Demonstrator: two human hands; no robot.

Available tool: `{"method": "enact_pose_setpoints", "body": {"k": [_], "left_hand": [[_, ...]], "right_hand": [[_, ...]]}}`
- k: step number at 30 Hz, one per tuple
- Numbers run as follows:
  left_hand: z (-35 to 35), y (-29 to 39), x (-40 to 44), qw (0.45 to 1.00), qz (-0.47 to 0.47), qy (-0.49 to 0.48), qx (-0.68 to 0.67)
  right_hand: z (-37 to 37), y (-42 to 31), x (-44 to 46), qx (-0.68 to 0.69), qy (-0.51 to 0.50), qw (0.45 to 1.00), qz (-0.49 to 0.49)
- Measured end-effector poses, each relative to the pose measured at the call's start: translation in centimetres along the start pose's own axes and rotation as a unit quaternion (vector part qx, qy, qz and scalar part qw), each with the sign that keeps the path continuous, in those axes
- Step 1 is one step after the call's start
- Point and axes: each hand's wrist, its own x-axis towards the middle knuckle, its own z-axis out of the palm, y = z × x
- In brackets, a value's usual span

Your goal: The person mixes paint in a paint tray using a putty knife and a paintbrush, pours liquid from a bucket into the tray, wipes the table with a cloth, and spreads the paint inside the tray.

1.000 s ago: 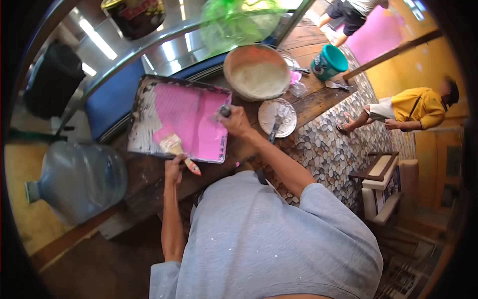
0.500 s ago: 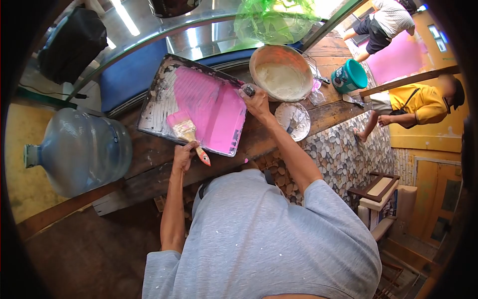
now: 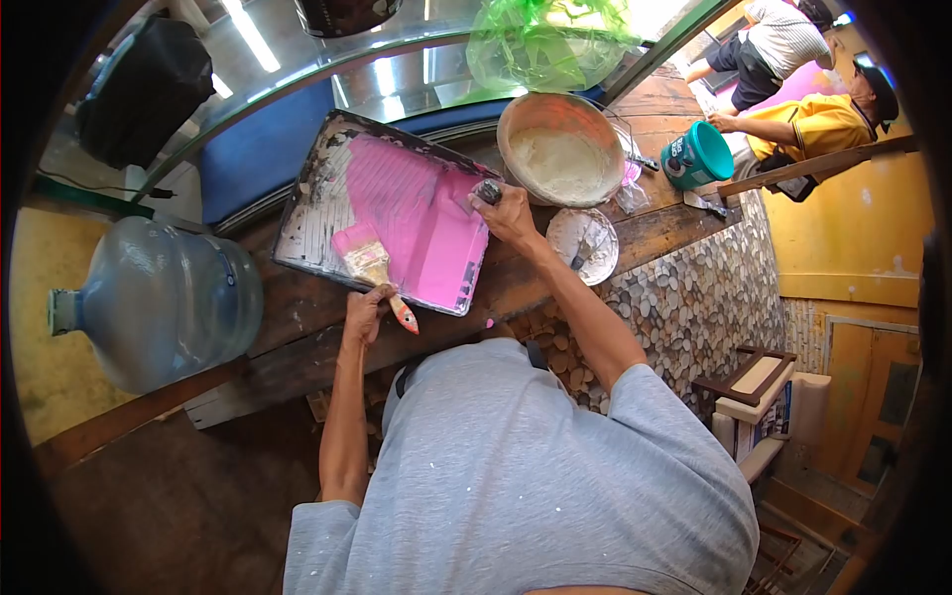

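A black paint tray (image 3: 307, 223), coated with pink paint, lies tilted across the wooden bench. My left hand (image 3: 367, 315) is closed at the tray's near edge, around the handle of a paintbrush (image 3: 372, 263) whose bristles are pink. That brush lies over the rim, with its red-tipped handle pointing toward me. Over the tray's right side, my right hand (image 3: 508, 211) grips a dark-handled tool (image 3: 486, 192); its working end is too unclear to name. Close by on the right stand a large basin (image 3: 560, 149) of whitish material and a small white tub (image 3: 583, 246) with a tool in it.
A big clear water jug (image 3: 169, 302) lies at the left. Beyond the basin are a teal bucket (image 3: 699, 156) and a scraper (image 3: 704, 204). A green plastic bag (image 3: 540, 50) is at the back. Two people, one in a yellow shirt (image 3: 828, 129), are at upper right.
My right hand has shifted slightly left and down with the dark-handled tool, further over the tray. The person in yellow has moved up the view toward the other person. My left hand stays put.
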Motion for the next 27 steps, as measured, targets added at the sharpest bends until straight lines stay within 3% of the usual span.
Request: {"method": "enact_pose_setpoints", "body": {"k": [6, 8, 14, 18, 20, 27], "left_hand": [[-0.3, 0.2, 0.1, 1.000, -0.023, 0.000, 0.021], [-0.3, -0.2, 0.3, 1.000, -0.016, 0.006, 0.014], [-0.8, -0.3, 0.5, 1.000, -0.012, 0.002, 0.017], [-0.2, 0.4, 0.0, 0.999, -0.020, -0.002, 0.028], [0.2, 0.7, -0.4, 0.999, -0.024, 0.000, 0.025], [0.1, 0.2, 0.0, 1.000, -0.016, 0.011, 0.012]], "right_hand": [[-0.4, 0.8, 1.1, 0.009, 0.024, 0.999, -0.033], [0.1, 1.8, 1.5, 0.005, 0.075, 0.991, -0.107], [-0.7, 1.2, 0.1, -0.021, -0.022, 1.000, 0.000], [-0.5, 1.0, 1.0, -0.008, 0.003, 1.000, -0.007], [0.6, 2.8, 1.6, -0.022, 0.100, 0.988, -0.116], [-0.2, 0.7, -1.5, -0.002, 0.013, 1.000, 0.002]]}}
